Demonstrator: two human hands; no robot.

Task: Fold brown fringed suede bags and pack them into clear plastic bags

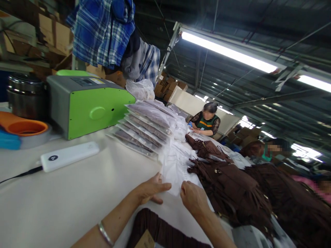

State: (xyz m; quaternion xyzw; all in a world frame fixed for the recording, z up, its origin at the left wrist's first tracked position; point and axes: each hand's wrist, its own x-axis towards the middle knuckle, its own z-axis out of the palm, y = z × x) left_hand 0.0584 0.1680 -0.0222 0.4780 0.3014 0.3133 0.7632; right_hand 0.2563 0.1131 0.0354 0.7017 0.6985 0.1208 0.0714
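Note:
A thin, clear-white plastic bag (172,172) with printed text lies on the table in front of me, at the near end of a pile of such bags. My right hand (193,197) is closed at its near right edge, fingers pinched on the plastic. On the other side, my left hand (152,189) has its fingers apart and its thumb stretched toward the bag's near left edge. Below both hands lies a folded dark brown pleated garment (165,231) with a cardboard tag (145,240), partly cut off by the frame.
Bagged garments (144,132) are stacked beyond my left hand, beside a green-grey machine (98,108). A white power bank (69,156), tape rolls (26,129) and a metal canister (26,96) stand left. Brown garments (232,189) pile up right. A person (208,122) works across the table.

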